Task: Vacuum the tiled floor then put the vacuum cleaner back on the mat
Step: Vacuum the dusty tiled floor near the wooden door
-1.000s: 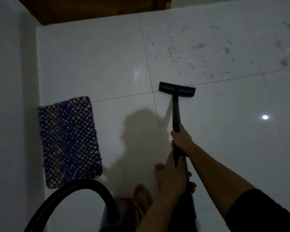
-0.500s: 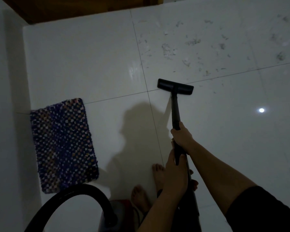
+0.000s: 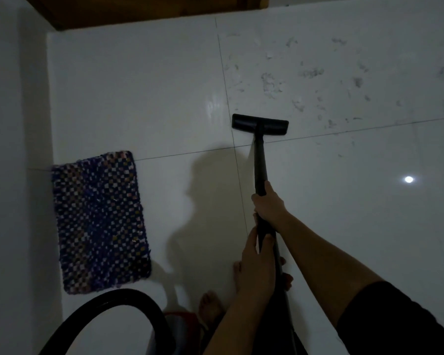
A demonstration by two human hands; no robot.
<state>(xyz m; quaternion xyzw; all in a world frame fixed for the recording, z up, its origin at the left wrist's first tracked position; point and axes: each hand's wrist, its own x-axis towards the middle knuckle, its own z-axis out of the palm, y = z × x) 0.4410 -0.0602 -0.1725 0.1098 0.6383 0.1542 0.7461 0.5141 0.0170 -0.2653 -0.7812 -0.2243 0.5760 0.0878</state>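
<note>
A blue and white checked mat (image 3: 100, 221) lies flat on the white tiled floor (image 3: 139, 98), against the left wall. Just nearer than the mat, a black hose (image 3: 108, 301) arches beside the red vacuum cleaner body (image 3: 182, 321). Right of the mat, the left hand (image 3: 256, 272) curls its fingers round the black wand (image 3: 260, 165); the right hand (image 3: 268, 203) grips it higher up. The floor head (image 3: 260, 124) sits on the tiles beyond and right of the mat, with scattered grey dust (image 3: 318, 80) farther right.

Brown wooden board (image 3: 144, 11) along the top, pale wall (image 3: 10, 124) at left, bare feet (image 3: 210, 308) below, round light glare (image 3: 408, 179) at right.
</note>
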